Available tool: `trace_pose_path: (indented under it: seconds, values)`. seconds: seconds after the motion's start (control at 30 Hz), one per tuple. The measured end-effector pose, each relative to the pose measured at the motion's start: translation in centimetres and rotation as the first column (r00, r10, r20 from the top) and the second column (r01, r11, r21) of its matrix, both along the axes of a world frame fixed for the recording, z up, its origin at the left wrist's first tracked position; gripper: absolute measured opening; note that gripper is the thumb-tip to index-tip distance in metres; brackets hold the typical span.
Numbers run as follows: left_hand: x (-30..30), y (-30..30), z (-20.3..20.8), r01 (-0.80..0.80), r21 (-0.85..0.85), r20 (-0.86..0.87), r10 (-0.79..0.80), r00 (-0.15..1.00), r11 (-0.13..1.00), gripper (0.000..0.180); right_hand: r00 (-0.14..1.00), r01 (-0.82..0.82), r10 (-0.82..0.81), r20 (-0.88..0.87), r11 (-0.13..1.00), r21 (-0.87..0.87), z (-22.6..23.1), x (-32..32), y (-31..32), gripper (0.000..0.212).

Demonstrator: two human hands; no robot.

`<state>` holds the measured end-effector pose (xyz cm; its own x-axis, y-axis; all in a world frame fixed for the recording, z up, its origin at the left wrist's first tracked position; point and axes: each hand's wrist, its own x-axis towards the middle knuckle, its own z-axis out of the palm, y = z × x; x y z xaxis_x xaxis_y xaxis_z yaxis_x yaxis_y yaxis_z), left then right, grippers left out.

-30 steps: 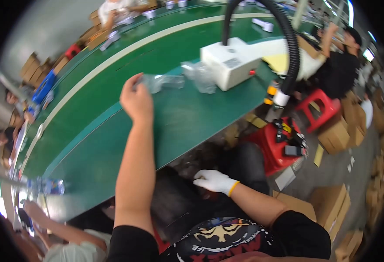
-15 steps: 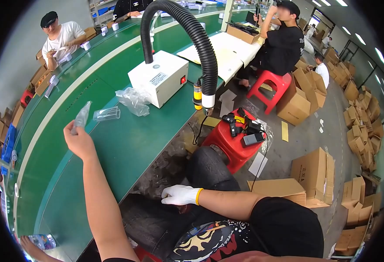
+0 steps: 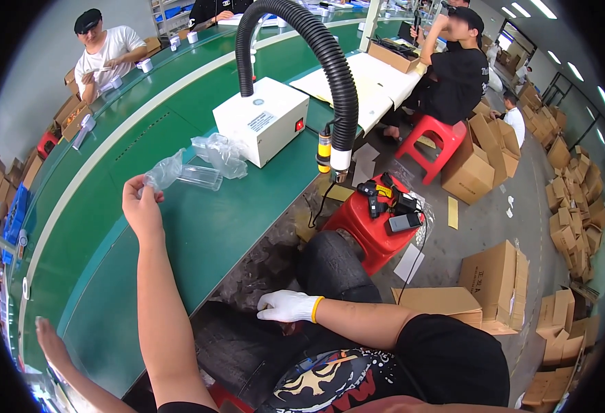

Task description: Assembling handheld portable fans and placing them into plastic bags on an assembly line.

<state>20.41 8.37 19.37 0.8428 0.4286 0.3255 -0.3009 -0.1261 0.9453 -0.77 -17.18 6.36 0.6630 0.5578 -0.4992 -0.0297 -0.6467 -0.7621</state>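
Over the green bench, my left hand (image 3: 143,206) pinches a thin clear plastic bag (image 3: 165,171), its fingers closed on the edge. Beyond the fingertips, the bag meets the near end of a clear plastic container (image 3: 201,177) lying on its side; whether the bag is around that end or only against it, I cannot tell. Behind the container sits a crumpled clear bag (image 3: 221,155), beside a white box-shaped machine (image 3: 261,120) with a red switch. My right hand (image 3: 288,306), in a white glove with a yellow cuff, rests on my thigh holding nothing, fingers loosely apart.
A black ribbed hose (image 3: 337,76) arches from the machine to a nozzle (image 3: 341,162) over the bench edge. Right of my knee, a red stool (image 3: 364,230) carries black devices. Cardboard boxes (image 3: 491,282) stand on the floor. At lower left, another person's hand (image 3: 51,341) reaches in.
My left hand has moved right with the bag, which now meets the container. The other person's hand at lower left has lifted. My right hand stays on my thigh; the view has shifted slightly.
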Motion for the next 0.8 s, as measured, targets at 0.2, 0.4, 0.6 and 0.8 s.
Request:
trace_pose_path:
  seconds: [0.2,0.4,0.6,0.8]
  values:
    - [0.0,-0.4,-0.1,-0.037,-0.040,0.021,0.038,0.999,0.998,0.015,0.999,-0.031,0.031,0.026,0.999,-0.012,-0.7,0.1,-0.2,0.056]
    - [0.8,2.8,-1.0,-0.280,0.017,0.172,0.273,0.946,0.960,0.014,0.999,-0.026,0.026,0.023,1.000,-0.009,-0.6,0.0,-0.2,0.056]
    - [0.5,1.8,-1.5,-0.100,0.029,0.088,0.097,0.991,0.995,0.011,1.000,-0.008,0.008,0.006,1.000,-0.009,-0.2,-0.1,-0.1,0.054]
    - [-0.2,-1.2,-0.5,0.010,0.025,-0.011,-0.009,1.000,1.000,0.009,1.000,-0.025,0.025,0.006,0.999,-0.027,-0.7,0.0,0.0,0.055]
